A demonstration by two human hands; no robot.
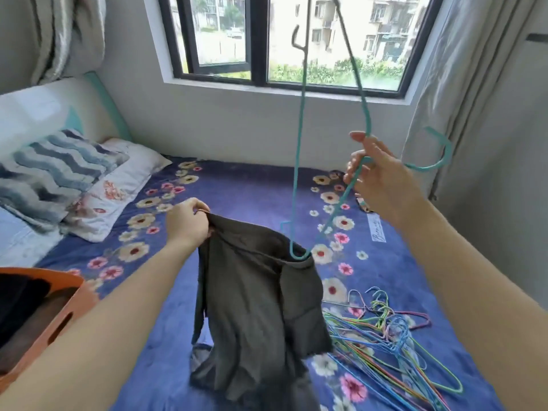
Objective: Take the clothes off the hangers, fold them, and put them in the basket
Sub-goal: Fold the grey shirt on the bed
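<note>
A dark grey garment [261,307] hangs over the bed. My left hand [186,221] pinches its top left edge. My right hand [376,176] grips a teal wire hanger [298,161] near its hook, held up and tilted on end. The hanger's lower corner still sits inside the garment's top right edge. An orange basket [69,310] stands on the bed at the left edge, with dark clothing inside.
A pile of several coloured wire hangers [391,336] lies on the blue floral bedspread [252,185] at the right. Pillows [74,179] lie at the far left. A window [284,40] and a grey curtain [474,99] stand behind the bed.
</note>
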